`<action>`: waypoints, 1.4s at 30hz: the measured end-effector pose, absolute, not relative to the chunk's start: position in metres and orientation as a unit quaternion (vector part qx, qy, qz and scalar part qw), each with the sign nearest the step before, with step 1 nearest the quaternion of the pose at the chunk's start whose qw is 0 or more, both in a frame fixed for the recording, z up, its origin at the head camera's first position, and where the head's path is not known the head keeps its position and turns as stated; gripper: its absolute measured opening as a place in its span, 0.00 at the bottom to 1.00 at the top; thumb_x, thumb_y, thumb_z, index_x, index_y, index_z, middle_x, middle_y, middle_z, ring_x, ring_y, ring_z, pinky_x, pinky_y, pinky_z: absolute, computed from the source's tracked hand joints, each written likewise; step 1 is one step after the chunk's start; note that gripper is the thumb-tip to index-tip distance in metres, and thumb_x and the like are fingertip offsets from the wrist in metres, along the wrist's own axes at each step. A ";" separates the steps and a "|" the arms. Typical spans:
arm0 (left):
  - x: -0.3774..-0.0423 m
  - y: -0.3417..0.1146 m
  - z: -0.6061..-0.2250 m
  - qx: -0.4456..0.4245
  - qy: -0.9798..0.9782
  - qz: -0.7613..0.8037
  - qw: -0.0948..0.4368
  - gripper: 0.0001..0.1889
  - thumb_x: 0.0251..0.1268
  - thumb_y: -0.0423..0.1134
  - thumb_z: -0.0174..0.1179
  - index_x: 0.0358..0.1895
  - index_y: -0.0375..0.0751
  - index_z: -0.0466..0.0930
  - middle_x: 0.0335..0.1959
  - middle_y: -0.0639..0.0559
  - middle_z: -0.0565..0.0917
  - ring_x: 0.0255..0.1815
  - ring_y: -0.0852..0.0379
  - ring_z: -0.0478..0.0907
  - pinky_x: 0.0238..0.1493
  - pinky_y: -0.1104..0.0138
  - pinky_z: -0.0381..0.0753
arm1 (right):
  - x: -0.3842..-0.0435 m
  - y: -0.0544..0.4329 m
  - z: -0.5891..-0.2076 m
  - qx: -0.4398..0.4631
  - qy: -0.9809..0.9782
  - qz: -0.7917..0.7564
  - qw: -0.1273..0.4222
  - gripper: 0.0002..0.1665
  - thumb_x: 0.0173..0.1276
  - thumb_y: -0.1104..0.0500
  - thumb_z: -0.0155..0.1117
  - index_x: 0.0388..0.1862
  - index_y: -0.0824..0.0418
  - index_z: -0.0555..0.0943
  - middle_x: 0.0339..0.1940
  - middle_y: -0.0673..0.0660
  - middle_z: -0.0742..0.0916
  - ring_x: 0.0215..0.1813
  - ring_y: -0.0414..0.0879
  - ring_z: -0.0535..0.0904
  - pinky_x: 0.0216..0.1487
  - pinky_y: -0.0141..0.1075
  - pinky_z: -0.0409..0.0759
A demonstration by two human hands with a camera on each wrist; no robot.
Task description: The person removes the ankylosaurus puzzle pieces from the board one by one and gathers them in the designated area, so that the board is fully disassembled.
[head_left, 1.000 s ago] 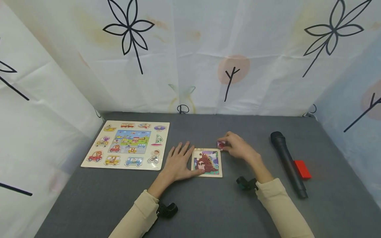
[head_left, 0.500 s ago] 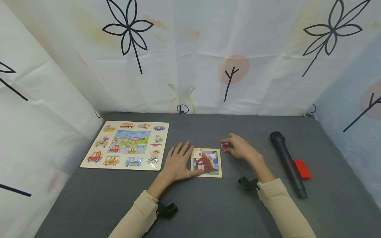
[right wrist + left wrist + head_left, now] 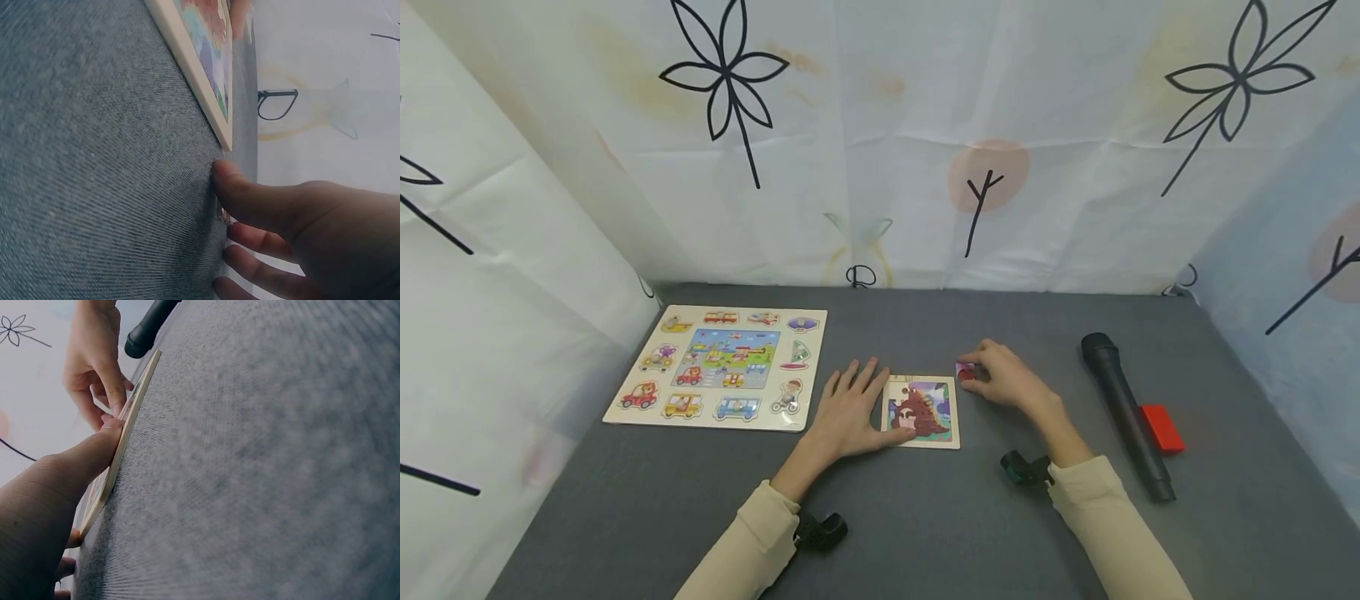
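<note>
Nearest us, two rolled cream fabric sleeves come in from below, and a small black curved device sits at the left wrist, with a similar black device at the right one. Both forearms reach over a dark grey cloth-covered table.

Further in, we see the left hand with its fingers spread, the thumb resting on the near part of a small square wooden-framed puzzle and the other fingers along its left edge. The puzzle lies flat at the middle of the table and shows a reddish-brown spiky dinosaur; pale wood shows at its upper left. To the left, well apart from the right hand, is a large cream rectangular board with colourful vehicle pictures around a blue town scene.

On the right lies a long black microphone, slanting away from us, with a bright red block just beside it.

Just beyond the puzzle's far right corner, the right hand pinches a small purple-and-red puzzle piece between thumb and fingers, low by the cloth.

Farthest off, we find a white fabric backdrop printed with black-outlined leaves.
</note>
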State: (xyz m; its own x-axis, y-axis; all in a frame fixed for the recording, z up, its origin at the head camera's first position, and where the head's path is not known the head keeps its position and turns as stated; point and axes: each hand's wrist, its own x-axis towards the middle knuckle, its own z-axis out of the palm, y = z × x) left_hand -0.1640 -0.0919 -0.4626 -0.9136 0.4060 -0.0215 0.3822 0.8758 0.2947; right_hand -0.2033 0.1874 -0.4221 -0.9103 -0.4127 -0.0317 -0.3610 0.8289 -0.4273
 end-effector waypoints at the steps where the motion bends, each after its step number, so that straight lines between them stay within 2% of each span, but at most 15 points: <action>1: -0.164 -0.092 -0.463 0.204 0.967 0.144 0.042 0.56 0.53 0.78 0.58 0.82 0.49 0.58 0.84 0.44 0.57 0.85 0.37 0.51 0.82 0.39 0.50 | -0.203 0.187 -0.422 -0.199 0.956 -0.208 0.060 0.23 0.68 0.60 0.71 0.60 0.68 0.84 0.47 0.64 0.83 0.46 0.54 0.78 0.47 0.49 0.78; 5: -0.163 -0.092 -0.463 0.203 0.967 0.148 0.043 0.56 0.53 0.78 0.58 0.82 0.49 0.58 0.84 0.45 0.57 0.85 0.37 0.50 0.82 0.39 0.49 | -0.204 0.188 -0.424 -0.184 0.959 -0.207 0.061 0.23 0.68 0.60 0.72 0.59 0.68 0.84 0.47 0.64 0.84 0.46 0.54 0.78 0.49 0.52 0.78; 12: -0.163 -0.092 -0.463 0.202 0.968 0.146 0.040 0.56 0.53 0.78 0.58 0.82 0.50 0.58 0.84 0.45 0.57 0.85 0.38 0.51 0.82 0.39 0.49 | -0.205 0.191 -0.427 -0.172 0.960 -0.208 0.078 0.24 0.70 0.58 0.71 0.62 0.67 0.83 0.48 0.64 0.83 0.48 0.54 0.77 0.49 0.49 0.78; 20: -0.162 -0.092 -0.464 0.200 0.967 0.151 0.041 0.55 0.54 0.78 0.59 0.81 0.49 0.58 0.84 0.44 0.57 0.85 0.37 0.50 0.82 0.39 0.49 | -0.203 0.192 -0.424 -0.181 0.957 -0.212 0.076 0.26 0.70 0.58 0.71 0.65 0.65 0.81 0.51 0.65 0.83 0.52 0.57 0.79 0.54 0.54 0.79; 23: -0.162 -0.092 -0.464 0.200 0.967 0.153 0.042 0.55 0.54 0.77 0.59 0.81 0.50 0.58 0.84 0.44 0.57 0.85 0.37 0.50 0.82 0.39 0.49 | -0.203 0.191 -0.424 -0.188 0.957 -0.212 0.069 0.27 0.69 0.58 0.71 0.65 0.65 0.81 0.51 0.65 0.83 0.50 0.55 0.78 0.51 0.52 0.79; 27: -0.164 -0.091 -0.464 0.200 0.967 0.151 0.041 0.55 0.54 0.78 0.59 0.81 0.50 0.58 0.84 0.44 0.57 0.85 0.37 0.50 0.82 0.38 0.49 | -0.201 0.188 -0.422 -0.204 0.953 -0.218 0.057 0.26 0.70 0.58 0.71 0.64 0.65 0.82 0.47 0.64 0.83 0.42 0.50 0.75 0.42 0.45 0.76; 34: -0.165 -0.091 -0.464 0.200 0.968 0.146 0.041 0.55 0.53 0.78 0.59 0.81 0.51 0.59 0.84 0.44 0.58 0.85 0.37 0.51 0.82 0.39 0.50 | -0.198 0.178 -0.416 -0.212 0.945 -0.241 0.069 0.26 0.70 0.57 0.69 0.64 0.65 0.82 0.48 0.64 0.82 0.44 0.50 0.76 0.45 0.46 0.78; 42: -0.165 -0.091 -0.463 0.201 0.968 0.142 0.041 0.56 0.53 0.79 0.58 0.82 0.51 0.58 0.84 0.45 0.57 0.85 0.37 0.51 0.82 0.39 0.50 | -0.198 0.165 -0.417 -0.246 0.932 -0.258 0.071 0.25 0.70 0.59 0.70 0.64 0.66 0.82 0.43 0.63 0.81 0.36 0.46 0.71 0.36 0.36 0.69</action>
